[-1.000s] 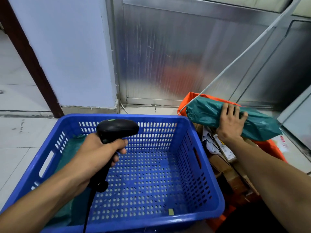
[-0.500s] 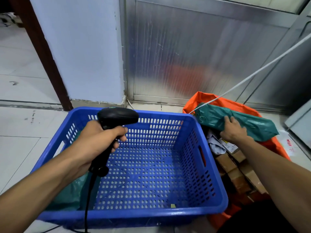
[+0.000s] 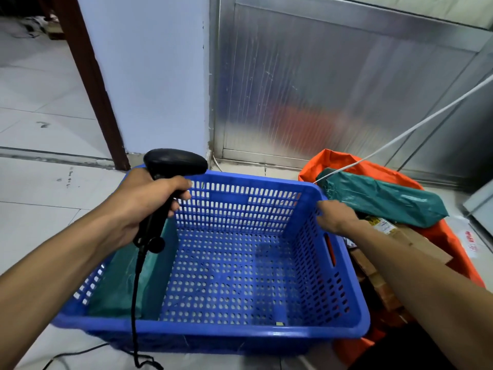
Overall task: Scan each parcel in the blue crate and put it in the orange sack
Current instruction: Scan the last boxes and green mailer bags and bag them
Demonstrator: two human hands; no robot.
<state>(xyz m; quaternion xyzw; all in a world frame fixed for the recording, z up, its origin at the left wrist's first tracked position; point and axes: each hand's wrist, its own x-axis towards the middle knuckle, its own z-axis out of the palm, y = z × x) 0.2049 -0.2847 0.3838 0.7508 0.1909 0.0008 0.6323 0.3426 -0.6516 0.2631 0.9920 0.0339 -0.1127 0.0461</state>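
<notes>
1. Blue plastic crate (image 3: 346, 324) stands on the tiled floor, its perforated bottom mostly bare. One parcel is left in it, as far as I can see: a flat green mailer (image 3: 149, 265) leaning against the crate's left wall, partly hidden behind the left forearm and the scanner cord.

2. Just to the right of the crate sits the orange sack (image 3: 336, 161), its mouth open. A long green parcel (image 3: 384, 201) lies across the top of it, beyond the crate's far right corner. Under and in front of that parcel are cardboard boxes (image 3: 421, 244), one with a yellow printed label, stacked beside the crate's right wall.

3. My guess is the job is nearly finished: the sack looks well filled, and only the green mailer in the crate is yet to be scanned and moved over. I cannot rule out something small hidden under the left arm.

4. The left hand (image 3: 144, 204) is above the crate's far left corner, its fingers wrapped round the handle of a black barcode scanner (image 3: 173, 164), whose head points across the crate towards the sack. The cord drops down past the crate's near rim to the floor.

5. The right hand (image 3: 336, 214) is at the crate's right rim, near the far corner, holding nothing; the fingers look loosely bent, resting on or just over the rim, and I cannot tell which.

6. A small pale scrap (image 3: 279, 323) lies on the crate's bottom by the near wall.
</notes>
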